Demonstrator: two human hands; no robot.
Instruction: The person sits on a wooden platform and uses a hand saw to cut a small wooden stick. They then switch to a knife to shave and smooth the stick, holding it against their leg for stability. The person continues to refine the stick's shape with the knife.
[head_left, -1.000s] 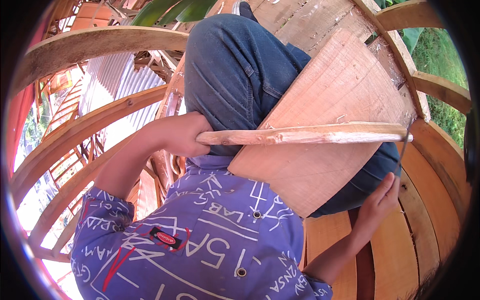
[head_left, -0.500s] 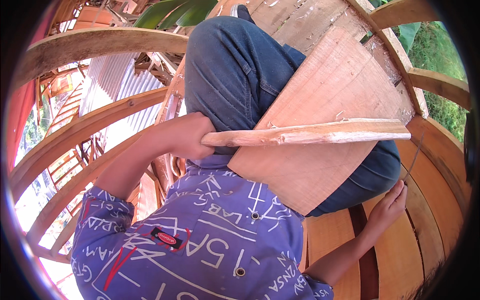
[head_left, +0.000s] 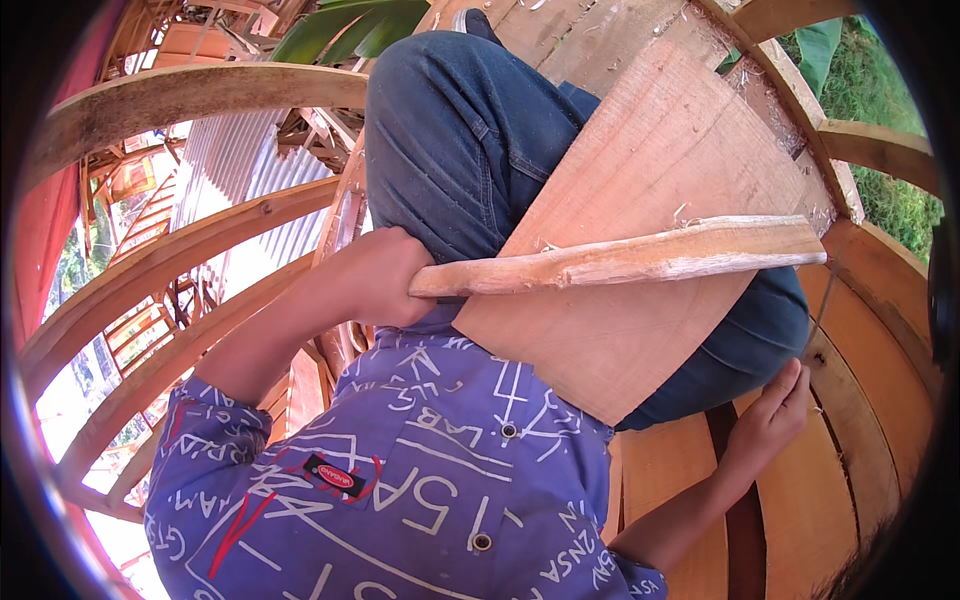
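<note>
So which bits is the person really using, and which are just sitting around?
In use:
- wooden stick, gripped by the left hand
- flat board on the lap
- thin string pinched by the right hand

Just around:
- curved wooden ribs
- floor planks

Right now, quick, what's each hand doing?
Left hand: closed around the end of the wooden strip.
Right hand: fingers pinching a thin string.
</note>
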